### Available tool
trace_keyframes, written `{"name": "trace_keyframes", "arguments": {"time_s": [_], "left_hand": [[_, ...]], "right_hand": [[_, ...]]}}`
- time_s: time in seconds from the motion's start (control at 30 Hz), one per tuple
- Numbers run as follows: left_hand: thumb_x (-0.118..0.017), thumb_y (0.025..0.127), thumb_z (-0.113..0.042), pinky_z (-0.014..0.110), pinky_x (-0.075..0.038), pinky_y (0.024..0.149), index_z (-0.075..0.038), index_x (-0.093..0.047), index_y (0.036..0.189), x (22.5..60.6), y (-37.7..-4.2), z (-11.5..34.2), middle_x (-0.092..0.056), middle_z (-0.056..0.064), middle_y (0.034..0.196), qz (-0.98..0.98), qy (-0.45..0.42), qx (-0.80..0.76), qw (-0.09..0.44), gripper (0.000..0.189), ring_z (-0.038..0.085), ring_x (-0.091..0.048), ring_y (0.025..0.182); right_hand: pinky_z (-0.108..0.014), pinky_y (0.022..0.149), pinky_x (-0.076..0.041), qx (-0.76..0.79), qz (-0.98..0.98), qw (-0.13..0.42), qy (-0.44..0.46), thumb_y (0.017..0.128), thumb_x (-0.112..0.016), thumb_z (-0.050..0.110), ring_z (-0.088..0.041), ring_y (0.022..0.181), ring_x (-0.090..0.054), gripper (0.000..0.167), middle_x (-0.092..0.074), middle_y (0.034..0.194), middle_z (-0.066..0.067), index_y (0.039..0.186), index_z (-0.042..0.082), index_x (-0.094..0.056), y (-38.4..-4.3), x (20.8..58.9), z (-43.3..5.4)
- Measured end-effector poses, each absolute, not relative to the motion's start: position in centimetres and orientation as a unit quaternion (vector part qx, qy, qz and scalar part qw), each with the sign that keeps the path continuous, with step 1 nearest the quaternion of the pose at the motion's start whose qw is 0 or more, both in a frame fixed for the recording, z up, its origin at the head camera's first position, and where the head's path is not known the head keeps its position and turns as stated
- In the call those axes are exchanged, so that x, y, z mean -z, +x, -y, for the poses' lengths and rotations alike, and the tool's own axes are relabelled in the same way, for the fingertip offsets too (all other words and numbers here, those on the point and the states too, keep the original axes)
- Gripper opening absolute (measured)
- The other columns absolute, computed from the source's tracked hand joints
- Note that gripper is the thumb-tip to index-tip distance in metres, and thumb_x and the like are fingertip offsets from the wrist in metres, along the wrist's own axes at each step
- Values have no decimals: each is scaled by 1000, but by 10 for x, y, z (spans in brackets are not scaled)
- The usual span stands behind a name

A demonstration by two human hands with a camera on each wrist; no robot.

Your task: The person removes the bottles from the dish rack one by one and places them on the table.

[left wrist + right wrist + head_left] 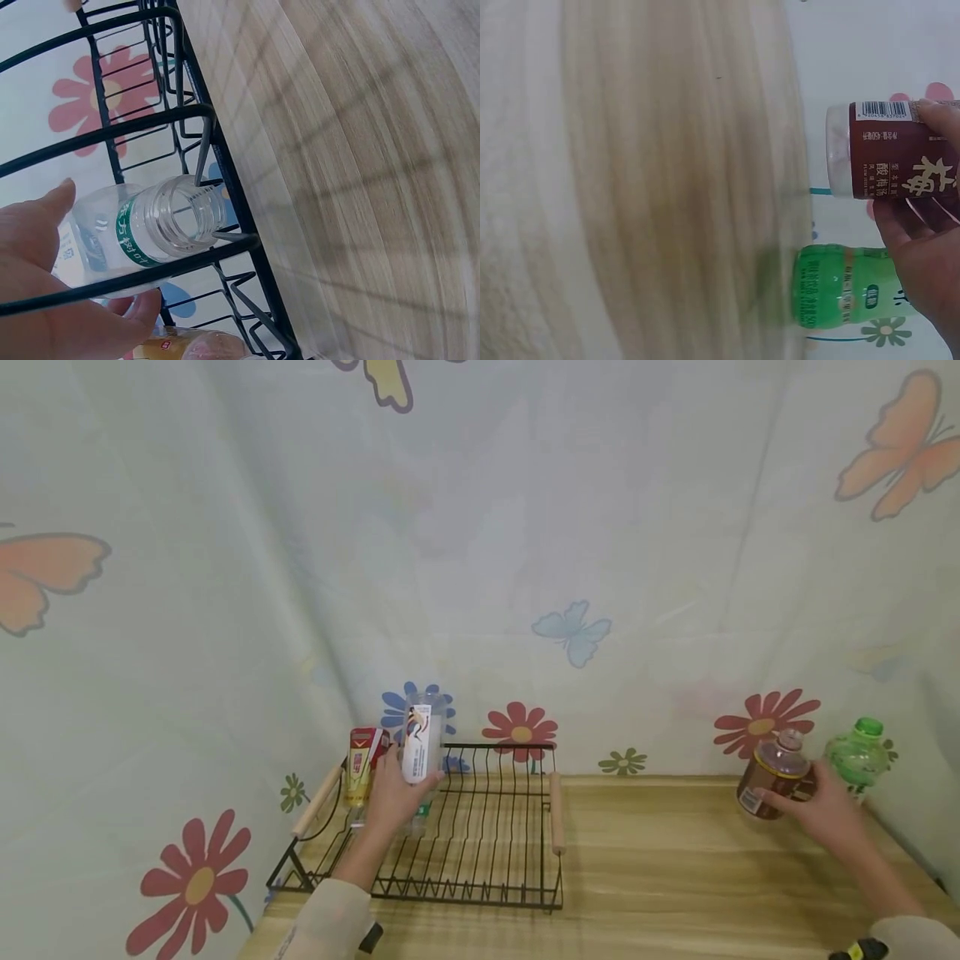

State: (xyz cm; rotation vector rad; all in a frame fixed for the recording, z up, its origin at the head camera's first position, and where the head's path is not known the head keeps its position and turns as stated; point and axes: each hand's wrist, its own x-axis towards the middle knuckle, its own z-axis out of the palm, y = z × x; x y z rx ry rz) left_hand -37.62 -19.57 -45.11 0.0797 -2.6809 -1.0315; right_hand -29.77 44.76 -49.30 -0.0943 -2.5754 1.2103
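My left hand (397, 789) grips a clear plastic bottle (422, 739) with a white label, turned upside down over the black wire rack (557, 906). In the left wrist view its uncapped mouth (187, 214) points down between the rack's bars, near the rack's floor. My right hand (828, 806) holds a plastic bottle with a dark red label (889, 150), slightly tilted, its uncapped neck up. In the right wrist view the fingers and thumb wrap its label, and its base sits off the wooden table (667, 187).
A red and yellow labelled bottle (362, 764) stands inverted at the rack's left end. Beside my right hand, a green bottle (840, 286) with a green cap stands on the table. Wooden handles (557, 814) flank the rack. A flowered curtain (637, 693) hangs behind.
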Motion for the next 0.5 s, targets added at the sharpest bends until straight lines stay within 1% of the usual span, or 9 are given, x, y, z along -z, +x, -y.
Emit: {"name": "trace_keyframes", "arguments": {"time_s": [0.2, 0.37, 0.5], "left_hand": [[-84, 88, -50, 58, -54, 98, -4, -23, 166, 452, -377, 195, -42, 25, 152, 919, 30, 371, 131, 110, 42, -55, 125], [-85, 87, -50, 58, -54, 97, -3, -26, 164, 454, -377, 195, -43, 25, 150, 917, 31, 376, 132, 108, 42, -56, 123], [-86, 86, -52, 55, -56, 92, -3, -29, 162, 456, -377, 195, -45, 23, 146, 917, 31, 374, 136, 108, 39, -58, 117]], "right_hand": [[-76, 94, -47, -407, 900, 145, -49, 99, -76, 44, -66, 123, -45, 98, -38, 141, -49, 151, -21, -24, -300, 502, -448], [-77, 95, -44, -404, 902, 143, -53, 98, -77, 42, -66, 123, -45, 97, -37, 141, -50, 150, -21, -24, -300, 506, -448], [-76, 96, -44, -400, 904, 139, -58, 98, -77, 42, -66, 123, -45, 97, -38, 140, -50, 149, -21, -25, -300, 509, -446]]}}
